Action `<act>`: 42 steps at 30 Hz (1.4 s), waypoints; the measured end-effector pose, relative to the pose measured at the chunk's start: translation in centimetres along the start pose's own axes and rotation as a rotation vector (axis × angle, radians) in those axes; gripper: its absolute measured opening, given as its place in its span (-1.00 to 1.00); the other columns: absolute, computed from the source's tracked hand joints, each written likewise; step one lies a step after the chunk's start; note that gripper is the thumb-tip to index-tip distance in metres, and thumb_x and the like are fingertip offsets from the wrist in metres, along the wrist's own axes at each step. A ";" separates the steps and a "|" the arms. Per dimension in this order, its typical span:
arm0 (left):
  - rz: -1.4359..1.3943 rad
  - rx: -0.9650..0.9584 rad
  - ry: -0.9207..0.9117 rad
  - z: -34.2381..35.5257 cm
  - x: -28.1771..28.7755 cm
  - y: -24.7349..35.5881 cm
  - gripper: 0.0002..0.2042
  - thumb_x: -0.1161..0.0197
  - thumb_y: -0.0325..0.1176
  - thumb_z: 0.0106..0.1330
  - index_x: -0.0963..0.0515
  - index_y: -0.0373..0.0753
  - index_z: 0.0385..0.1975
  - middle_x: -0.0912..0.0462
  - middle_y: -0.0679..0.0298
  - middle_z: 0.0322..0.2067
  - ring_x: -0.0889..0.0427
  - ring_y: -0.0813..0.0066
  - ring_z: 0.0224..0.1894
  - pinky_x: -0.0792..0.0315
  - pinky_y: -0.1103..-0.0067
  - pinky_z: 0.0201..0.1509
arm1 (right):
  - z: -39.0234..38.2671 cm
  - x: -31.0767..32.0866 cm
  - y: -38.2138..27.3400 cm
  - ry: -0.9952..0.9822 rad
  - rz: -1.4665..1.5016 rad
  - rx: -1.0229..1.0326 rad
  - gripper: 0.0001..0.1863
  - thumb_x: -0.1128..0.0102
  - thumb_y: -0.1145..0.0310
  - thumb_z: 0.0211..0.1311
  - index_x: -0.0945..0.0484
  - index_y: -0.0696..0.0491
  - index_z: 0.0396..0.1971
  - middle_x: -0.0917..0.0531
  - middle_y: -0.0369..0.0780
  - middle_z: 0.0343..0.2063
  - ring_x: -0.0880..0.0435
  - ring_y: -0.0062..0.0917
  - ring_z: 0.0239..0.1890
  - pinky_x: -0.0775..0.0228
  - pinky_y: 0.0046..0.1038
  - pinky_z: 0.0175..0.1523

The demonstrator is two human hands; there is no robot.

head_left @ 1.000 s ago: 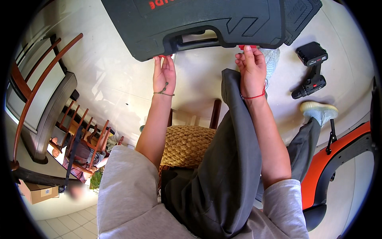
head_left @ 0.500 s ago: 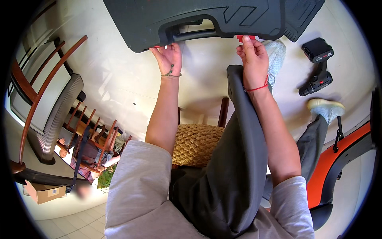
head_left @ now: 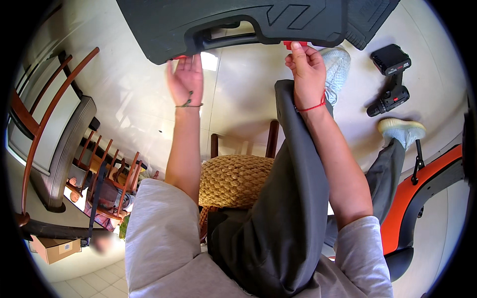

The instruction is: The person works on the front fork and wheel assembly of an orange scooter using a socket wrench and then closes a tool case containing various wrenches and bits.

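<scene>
A dark grey plastic tool case [head_left: 233,20] with a moulded carry handle [head_left: 231,40] fills the top of the view, its near edge toward me. My left hand [head_left: 187,82] is at the left part of that edge, palm up, fingers stretched and thumb apart. Its fingertips reach to the case beside a red latch [head_left: 178,57], partly hidden. My right hand [head_left: 309,72] pinches the other red latch [head_left: 288,45] between thumb and curled fingers. On the floor to the right lies a black cordless drill [head_left: 392,82].
Another ribbed dark plastic piece [head_left: 370,22] lies against the case's right side. A woven stool [head_left: 236,181] is beneath me. Wooden chairs [head_left: 67,89] stand left, with a person behind them and a cardboard box [head_left: 57,249]. An orange and black frame [head_left: 405,208] is at right.
My left hand has slid left along the case edge and its fingers have straightened. My right hand stays on its latch. The whole scene has shifted slightly left in view.
</scene>
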State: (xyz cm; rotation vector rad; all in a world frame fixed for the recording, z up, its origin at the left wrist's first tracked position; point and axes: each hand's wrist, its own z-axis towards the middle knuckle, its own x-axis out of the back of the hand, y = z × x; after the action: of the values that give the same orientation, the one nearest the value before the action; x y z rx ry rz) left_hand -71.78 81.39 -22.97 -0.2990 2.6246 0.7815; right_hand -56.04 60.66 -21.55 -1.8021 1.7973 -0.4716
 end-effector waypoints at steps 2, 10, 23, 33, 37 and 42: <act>-0.099 0.083 -0.072 -1.0 -2.0 1.1 -0.07 -0.14 0.20 0.23 -0.01 -0.69 0.14 -0.12 -0.18 0.21 -0.07 -0.01 0.35 0.06 0.22 0.50 | 0.1 0.2 0.0 0.001 -0.008 0.002 -0.63 -0.27 0.24 0.24 -0.44 0.25 -0.21 -0.59 -0.26 -0.41 -0.54 -0.66 -0.41 -0.40 -0.63 -0.24; 0.153 0.116 0.104 1.4 -6.6 1.7 -0.23 0.02 0.29 0.27 -0.04 -0.06 0.35 -0.02 0.11 0.36 0.02 0.02 0.39 0.10 0.00 0.43 | 0.1 -0.1 0.2 -0.010 0.030 -0.011 -0.64 -0.27 0.25 0.25 -0.43 0.25 -0.21 -0.59 -0.25 -0.38 -0.54 -0.66 -0.39 -0.40 -0.63 -0.22; 0.132 0.033 0.241 2.1 -5.0 0.9 -0.21 -0.11 0.30 0.18 -0.12 -0.04 0.32 -0.12 0.17 0.30 -0.11 0.04 0.32 -0.07 -0.06 0.34 | -0.1 -1.4 -1.5 0.023 0.236 -0.303 -0.76 -0.27 0.48 0.09 -0.47 0.21 -0.26 -0.60 -0.28 -0.35 -0.53 -0.60 -0.30 -0.35 -0.60 -0.03; 0.226 -0.017 0.334 1.6 -4.5 0.7 -0.17 -0.11 0.31 0.18 -0.04 -0.04 0.35 -0.05 0.08 0.29 -0.11 0.02 0.31 -0.13 -0.09 0.32 | 0.1 -1.2 -2.3 0.052 0.735 -0.420 -0.73 -0.23 0.51 0.07 -0.47 0.10 -0.18 -0.53 -0.23 -0.15 -0.49 -0.43 -0.05 -0.33 -0.41 0.18; 0.231 -0.007 0.272 1.4 -4.6 0.5 -0.13 -0.13 0.32 0.15 -0.04 -0.10 0.34 -0.06 0.07 0.27 -0.09 0.01 0.32 -0.09 -0.09 0.34 | 1.0 -1.8 -2.9 -0.004 0.726 -0.356 -0.78 -0.25 0.48 0.06 -0.47 0.07 -0.26 -0.53 -0.27 -0.21 -0.47 -0.49 -0.08 -0.25 -0.43 0.18; 0.223 0.113 0.278 0.8 -3.5 1.1 0.01 -0.15 0.38 0.08 0.01 -0.28 0.34 0.00 0.08 0.33 -0.03 0.05 0.37 -0.03 -0.09 0.37 | -0.6 1.4 -3.7 -0.037 0.461 -0.399 -0.59 -0.23 0.42 0.11 -0.41 0.23 -0.05 -0.57 -0.18 -0.10 -0.47 -0.51 0.06 -0.20 -0.50 0.22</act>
State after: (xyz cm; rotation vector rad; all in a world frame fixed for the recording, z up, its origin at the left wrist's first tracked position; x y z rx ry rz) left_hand -68.66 83.04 -21.58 -0.0889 2.9903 0.6995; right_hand -53.36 59.02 -19.09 -1.5368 2.3118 0.1077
